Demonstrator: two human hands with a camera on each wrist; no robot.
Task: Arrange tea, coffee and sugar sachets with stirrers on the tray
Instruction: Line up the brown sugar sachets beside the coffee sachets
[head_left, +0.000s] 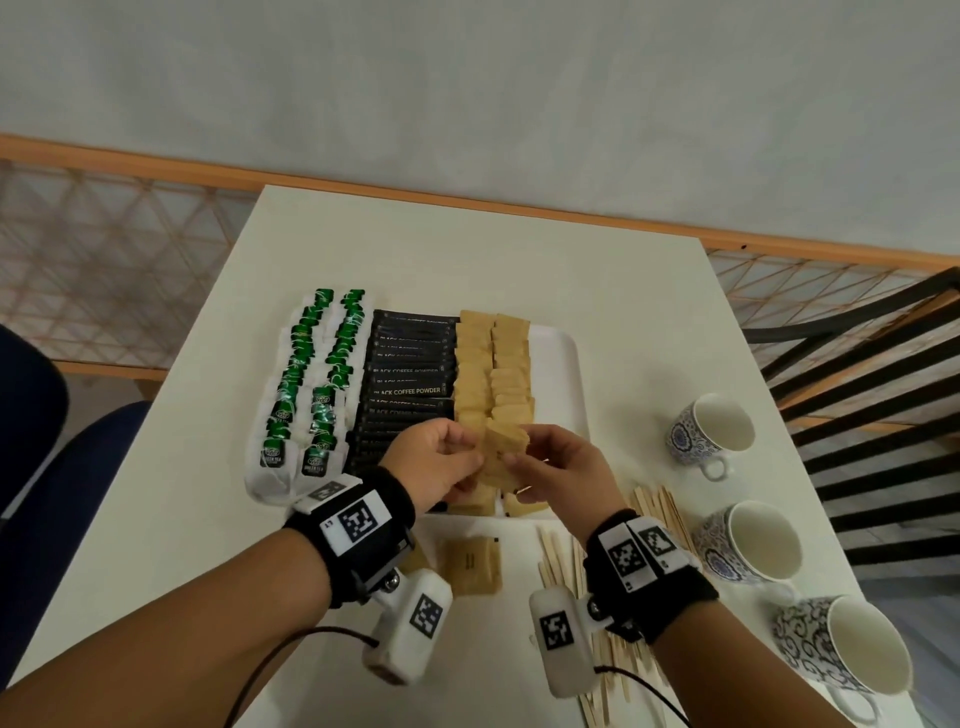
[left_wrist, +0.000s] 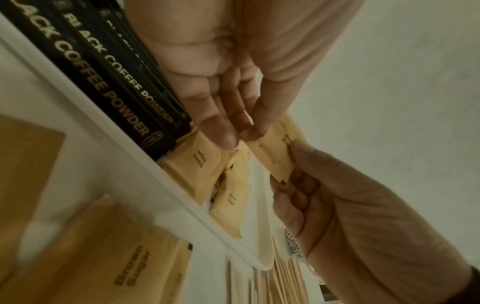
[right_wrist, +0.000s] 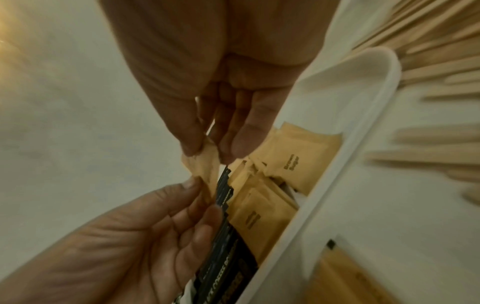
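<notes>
A white tray (head_left: 566, 364) holds two columns of green tea sachets (head_left: 306, 374), a column of black coffee sachets (head_left: 405, 389) and two columns of brown sugar sachets (head_left: 491, 364). Above the tray's near end, both hands pinch a small bunch of brown sugar sachets (head_left: 506, 449). My left hand (head_left: 460, 452) takes its left edge and my right hand (head_left: 519, 449) its right edge. The wrist views show the pinched sachets (left_wrist: 275, 152) (right_wrist: 205, 166) between thumbs and fingertips. Wooden stirrers (head_left: 657, 512) lie on the table right of the tray.
One loose sugar sachet (head_left: 470, 564) lies on the table just before the tray. Three patterned cups (head_left: 711, 431) (head_left: 753, 540) (head_left: 841, 644) stand along the table's right edge. A dark slatted chair (head_left: 857, 364) is beyond that edge.
</notes>
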